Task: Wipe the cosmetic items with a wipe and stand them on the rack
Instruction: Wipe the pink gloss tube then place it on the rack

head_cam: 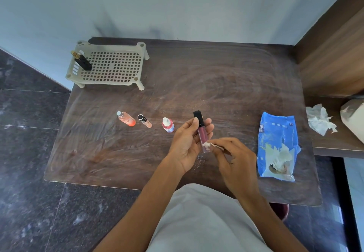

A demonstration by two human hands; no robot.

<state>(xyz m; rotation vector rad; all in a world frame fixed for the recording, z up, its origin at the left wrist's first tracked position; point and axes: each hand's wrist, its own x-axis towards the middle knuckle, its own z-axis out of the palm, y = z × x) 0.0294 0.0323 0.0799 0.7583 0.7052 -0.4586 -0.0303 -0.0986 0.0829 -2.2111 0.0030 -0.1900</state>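
My left hand [187, 143] grips a dark pink lip gloss tube with a black cap [201, 131] above the middle of the table. My right hand [234, 159] pinches a small white wipe [209, 145] against the tube's lower end. Three items stand in a row to the left: an orange spray bottle [127, 119], a small peach vial with a black cap [145, 121] and a red-and-blue dropper bottle [168, 125]. The beige perforated rack [110, 65] sits at the table's far left corner, with a black bottle with a gold top [82, 61] on its left end.
A torn blue wipes pack [277, 145] lies on the table [226, 86] to the right of my hands. Crumpled white tissue [320, 118] and a pale bag [354, 117] sit on a lower shelf at the right. A wall runs behind the table.
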